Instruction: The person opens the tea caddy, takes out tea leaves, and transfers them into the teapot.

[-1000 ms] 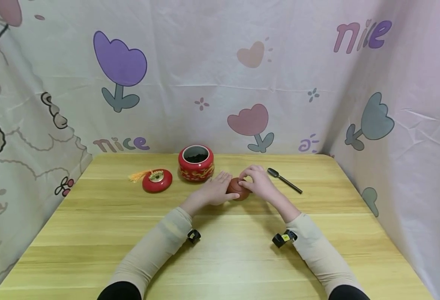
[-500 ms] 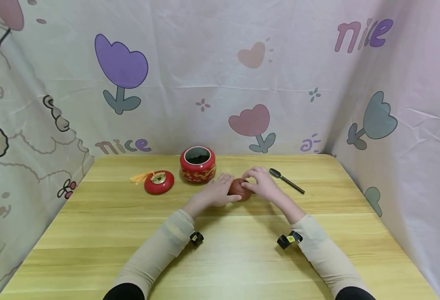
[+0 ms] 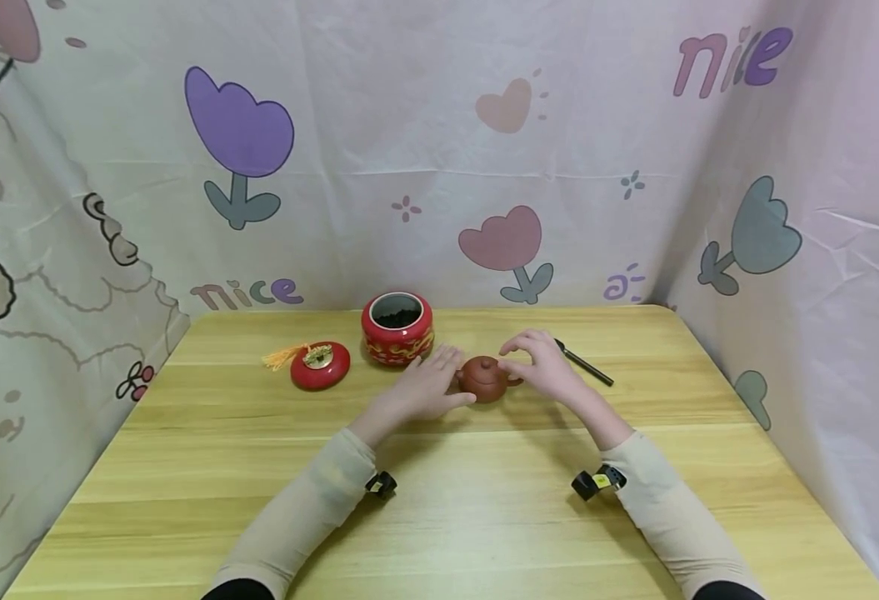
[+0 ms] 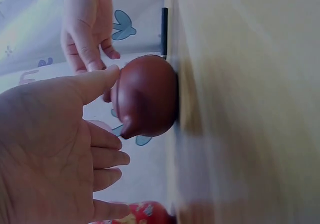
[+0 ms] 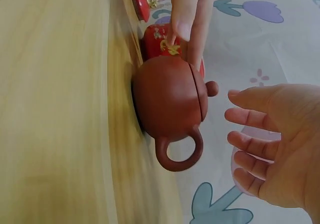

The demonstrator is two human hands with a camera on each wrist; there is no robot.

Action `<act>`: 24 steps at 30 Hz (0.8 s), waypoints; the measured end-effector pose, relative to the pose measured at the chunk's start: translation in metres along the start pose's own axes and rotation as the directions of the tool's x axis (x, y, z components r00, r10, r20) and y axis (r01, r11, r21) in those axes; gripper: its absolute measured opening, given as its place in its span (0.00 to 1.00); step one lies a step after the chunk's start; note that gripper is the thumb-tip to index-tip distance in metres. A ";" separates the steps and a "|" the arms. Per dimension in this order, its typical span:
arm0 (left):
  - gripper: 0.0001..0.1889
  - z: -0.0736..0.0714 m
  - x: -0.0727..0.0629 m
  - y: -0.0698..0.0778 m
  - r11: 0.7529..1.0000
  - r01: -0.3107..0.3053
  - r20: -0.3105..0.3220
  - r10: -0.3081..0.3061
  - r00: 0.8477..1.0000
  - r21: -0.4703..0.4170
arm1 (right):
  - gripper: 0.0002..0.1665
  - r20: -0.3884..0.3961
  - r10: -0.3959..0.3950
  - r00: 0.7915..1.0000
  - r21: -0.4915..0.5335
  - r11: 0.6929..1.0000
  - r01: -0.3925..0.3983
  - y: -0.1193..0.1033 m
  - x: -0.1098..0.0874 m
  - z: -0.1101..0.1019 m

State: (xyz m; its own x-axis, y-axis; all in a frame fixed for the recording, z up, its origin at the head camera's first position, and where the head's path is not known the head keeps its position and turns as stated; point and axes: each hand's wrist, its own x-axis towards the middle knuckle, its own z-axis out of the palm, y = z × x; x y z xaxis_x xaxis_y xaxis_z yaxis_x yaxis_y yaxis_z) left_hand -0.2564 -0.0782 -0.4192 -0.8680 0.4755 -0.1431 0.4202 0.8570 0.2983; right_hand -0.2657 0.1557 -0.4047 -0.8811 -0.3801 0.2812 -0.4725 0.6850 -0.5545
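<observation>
A small brown clay teapot [image 3: 483, 380] stands upright on the table with its lid on. Its spout points left and its loop handle [image 5: 179, 159] points right. My left hand [image 3: 426, 387] is beside the spout side, fingers extended and thumb apart; whether it touches the pot I cannot tell. On the other side, my right hand [image 3: 546, 367] hovers near the lid knob [image 5: 212, 88], apart from it, with fingers relaxed and nothing held. Just behind the left hand sits a red jar [image 3: 397, 337] with dark contents, uncovered.
The red jar lid [image 3: 320, 365] with a gold top and orange tassel lies left of the jar. To the right, partly behind the right hand, lies a black scoop [image 3: 589, 367]. A printed cloth [image 3: 379, 125] hangs along the table's back edge.
My right hand has let go of the teapot lid and drawn back to the right. The left hand has eased slightly left off the pot, whose body now shows more fully.
</observation>
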 end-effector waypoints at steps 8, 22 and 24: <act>0.46 -0.015 -0.021 -0.008 1.000 0.015 -0.042 -0.015 0.999 0.015 | 0.13 -0.021 0.022 1.000 -0.002 1.000 -0.022 0.000 0.001 -0.008; 0.46 -0.045 -0.060 -0.037 0.999 0.035 -0.162 -0.033 0.986 0.012 | 0.15 -0.038 -0.004 0.999 0.059 0.998 0.007 -0.013 0.012 0.002; 0.45 -0.050 -0.065 -0.043 0.999 0.046 -0.176 -0.045 0.983 0.007 | 0.16 -0.037 -0.005 0.999 0.068 0.998 0.008 -0.016 0.016 0.005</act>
State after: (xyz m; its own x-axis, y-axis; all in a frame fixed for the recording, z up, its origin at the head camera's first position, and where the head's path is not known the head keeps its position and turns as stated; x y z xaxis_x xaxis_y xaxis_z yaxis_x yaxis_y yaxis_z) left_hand -0.2311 -0.1562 -0.3761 -0.9188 0.3945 0.0116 0.3812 0.8794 0.2851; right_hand -0.2721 0.1359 -0.3953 -0.8787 -0.3603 0.3132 -0.4771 0.6380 -0.6044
